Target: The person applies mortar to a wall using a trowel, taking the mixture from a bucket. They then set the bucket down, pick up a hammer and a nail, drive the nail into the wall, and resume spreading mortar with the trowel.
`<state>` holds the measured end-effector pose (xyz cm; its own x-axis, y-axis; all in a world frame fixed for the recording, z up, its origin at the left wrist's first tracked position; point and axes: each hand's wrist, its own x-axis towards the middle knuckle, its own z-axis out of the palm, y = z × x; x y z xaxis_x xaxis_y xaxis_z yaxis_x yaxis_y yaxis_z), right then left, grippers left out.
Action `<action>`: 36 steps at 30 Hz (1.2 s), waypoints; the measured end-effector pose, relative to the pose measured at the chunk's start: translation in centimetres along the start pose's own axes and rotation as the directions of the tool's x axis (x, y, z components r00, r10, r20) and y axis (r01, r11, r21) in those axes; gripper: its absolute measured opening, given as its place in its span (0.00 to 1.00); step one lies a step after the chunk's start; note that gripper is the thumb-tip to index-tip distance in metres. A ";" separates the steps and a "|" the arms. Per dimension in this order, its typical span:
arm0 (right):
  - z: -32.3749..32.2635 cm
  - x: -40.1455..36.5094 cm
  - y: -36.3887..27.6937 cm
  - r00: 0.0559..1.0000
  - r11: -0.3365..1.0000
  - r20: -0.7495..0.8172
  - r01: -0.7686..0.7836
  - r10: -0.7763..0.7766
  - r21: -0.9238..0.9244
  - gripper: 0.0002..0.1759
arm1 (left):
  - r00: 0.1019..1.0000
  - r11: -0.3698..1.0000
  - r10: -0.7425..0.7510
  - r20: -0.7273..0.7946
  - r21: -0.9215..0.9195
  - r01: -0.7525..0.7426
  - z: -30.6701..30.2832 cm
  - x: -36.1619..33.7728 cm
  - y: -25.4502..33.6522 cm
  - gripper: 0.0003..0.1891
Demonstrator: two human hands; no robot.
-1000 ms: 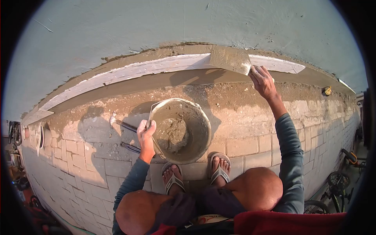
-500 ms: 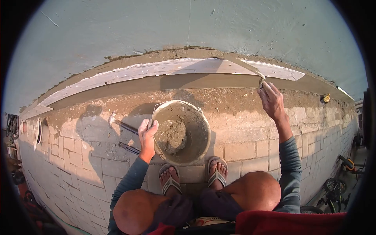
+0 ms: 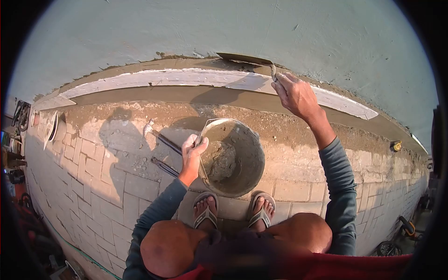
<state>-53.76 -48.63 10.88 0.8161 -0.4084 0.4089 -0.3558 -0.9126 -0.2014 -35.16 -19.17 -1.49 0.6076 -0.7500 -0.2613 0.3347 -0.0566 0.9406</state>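
Note:
My right hand (image 3: 299, 99) is closed round the handle of a trowel (image 3: 243, 58). The trowel's thin blade points left along the foot of the wall, over the strip of wet mortar (image 3: 182, 64) behind a white board (image 3: 172, 77). My left hand (image 3: 191, 156) grips the left rim of a bucket (image 3: 254, 163), thumb over the edge. Inside the bucket, grey mortar (image 3: 220, 161) lies in a lump on the left, and the walls are smeared. The bucket stands on the ground in front of my feet.
A hammer (image 3: 161, 136) and a pincer-like tool (image 3: 164, 165) lie left of the bucket. The grey-green wall (image 3: 210, 28) rises ahead. A small yellow object (image 3: 396, 146) sits at right by the ledge. A bicycle wheel (image 3: 388, 248) shows at lower right. Paving bricks (image 3: 93, 191) cover the ground.
My right hand has moved left and up to the wall, and the trowel blade now lies flatter along the mortar strip. My left hand still holds the bucket. The view has shifted slightly.

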 end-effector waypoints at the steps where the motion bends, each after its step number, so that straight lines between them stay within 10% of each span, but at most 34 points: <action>1: -0.2 -0.3 0.1 0.999 0.999 -0.042 0.022 -0.021 0.024 0.15 | 1.000 1.000 -0.003 0.003 -0.007 0.004 0.0 -0.2 0.1 0.10; 36: -1.8 2.2 -2.0 0.997 0.990 0.051 -0.058 0.052 0.125 0.14 | 0.999 0.996 0.038 0.019 0.085 -0.039 0.6 0.6 -0.8 0.10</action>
<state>-52.05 -47.70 13.84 0.8184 -0.4540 0.3523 -0.3427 -0.8777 -0.3349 -35.49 -19.95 -2.25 0.6059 -0.7641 -0.2216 0.2481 -0.0831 0.9652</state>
